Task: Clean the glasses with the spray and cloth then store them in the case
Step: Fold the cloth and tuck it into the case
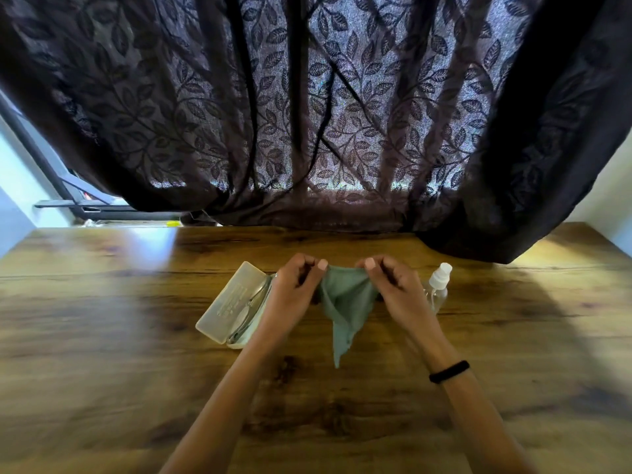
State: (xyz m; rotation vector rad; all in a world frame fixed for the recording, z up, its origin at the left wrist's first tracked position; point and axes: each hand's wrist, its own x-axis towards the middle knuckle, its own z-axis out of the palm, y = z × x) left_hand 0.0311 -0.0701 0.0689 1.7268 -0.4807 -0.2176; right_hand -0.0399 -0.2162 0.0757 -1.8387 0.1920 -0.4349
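- Two bare hands meet in the head view. The left hand point(294, 285) and the right hand point(393, 285) each pinch the top edge of a soft sage-green cleaning cloth point(345, 302) between thumb and curled fingers. They hold it stretched between them, and its lower corner hangs toward the brown wood-grain table point(102, 319).
- Just left of the left hand lies a pale translucent plastic glasses case point(225, 302) with its lid open. Thin metal-framed glasses point(253, 300) appear to lie inside it, though the wrist hides part of them and the picture is soft there.
- Just beyond the right hand stands a small clear plastic spray bottle with a white pump top point(437, 285), upright and in neither hand.
- A black band point(449, 371) circles the right wrist. A dark leaf-patterned curtain point(307, 114) hangs behind the table.
- Progress, as a judgement: the cloth is in hand, but nothing shows whether the lenses have been sprayed or wiped. If they have, only closing the lid is left. If not, the glasses must come out and the whole cleaning lies ahead.
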